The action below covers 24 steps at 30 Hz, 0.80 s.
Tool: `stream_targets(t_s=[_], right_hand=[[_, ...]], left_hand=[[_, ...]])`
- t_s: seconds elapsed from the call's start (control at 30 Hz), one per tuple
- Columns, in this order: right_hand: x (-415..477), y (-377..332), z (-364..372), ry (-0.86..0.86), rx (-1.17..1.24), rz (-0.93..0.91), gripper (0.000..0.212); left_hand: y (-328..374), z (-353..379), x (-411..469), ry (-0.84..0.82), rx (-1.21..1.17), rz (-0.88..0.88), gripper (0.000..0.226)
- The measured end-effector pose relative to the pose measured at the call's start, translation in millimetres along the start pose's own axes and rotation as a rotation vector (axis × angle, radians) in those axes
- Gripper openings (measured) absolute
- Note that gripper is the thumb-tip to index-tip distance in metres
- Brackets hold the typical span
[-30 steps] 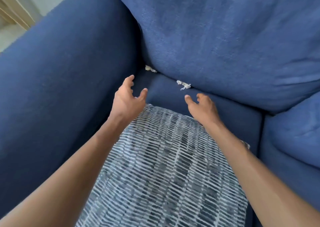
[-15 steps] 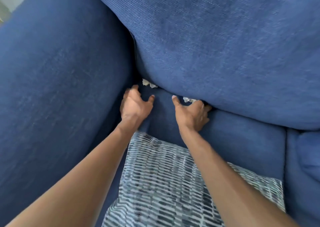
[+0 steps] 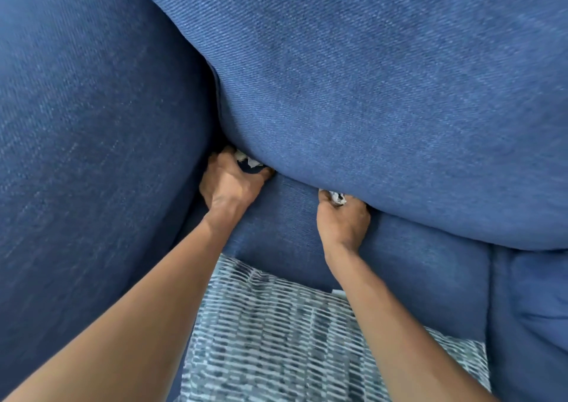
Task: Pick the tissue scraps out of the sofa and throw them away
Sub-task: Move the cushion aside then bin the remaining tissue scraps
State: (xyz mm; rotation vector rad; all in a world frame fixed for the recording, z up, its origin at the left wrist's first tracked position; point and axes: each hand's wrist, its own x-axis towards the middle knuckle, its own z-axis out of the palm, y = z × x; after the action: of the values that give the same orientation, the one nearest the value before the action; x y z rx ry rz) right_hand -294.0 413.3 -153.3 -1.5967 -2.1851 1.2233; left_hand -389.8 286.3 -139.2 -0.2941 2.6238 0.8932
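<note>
Reaches into sofa point(image 3: 399, 94) crease: left hand point(image 3: 229, 183) fingers apart around left scrap point(image 3: 249, 161), right hand point(image 3: 342, 222) fingers clamped on right scrap point(image 3: 337, 198).

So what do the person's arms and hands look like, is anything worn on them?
The left forearm and right forearm are bare, no sleeves in view. The left hand and right hand wear no gloves; no watch, bracelet or ring shows.

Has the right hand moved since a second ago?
Yes. The right hand has gone forward off the striped grey-white cloth to the crease under the blue fabric back cushion, where its fingers grip a white tissue scrap.
</note>
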Motion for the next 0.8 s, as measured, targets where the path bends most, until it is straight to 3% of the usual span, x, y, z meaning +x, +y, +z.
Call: stream_targets(t_s=[0.1, 0.23, 0.5, 0.7, 0.8], right_hand=[[5, 4, -8, -0.087, 0.035, -0.035, 0.020], [8, 5, -14, -0.158, 0.051, -0.036, 0.020], [13, 0, -28, -0.363, 0.054, 0.021, 0.017], [9, -12, -45, -0.512, -0.024, -0.023, 0.008], [-5, -11, -57, -0.543, -0.037, -0.046, 0.020]], left_hand=[[1, 0, 0, 0.026, -0.054, -0.021, 0.058], [3, -1, -1, 0.091, -0.134, -0.067, 0.037], [-10, -10, -22, 0.058, -0.281, -0.063, 0.023], [-39, -29, -56, 0.069, -0.191, -0.048, 0.036], [-51, -48, -76, 0.107, -0.191, -0.016, 0.037]])
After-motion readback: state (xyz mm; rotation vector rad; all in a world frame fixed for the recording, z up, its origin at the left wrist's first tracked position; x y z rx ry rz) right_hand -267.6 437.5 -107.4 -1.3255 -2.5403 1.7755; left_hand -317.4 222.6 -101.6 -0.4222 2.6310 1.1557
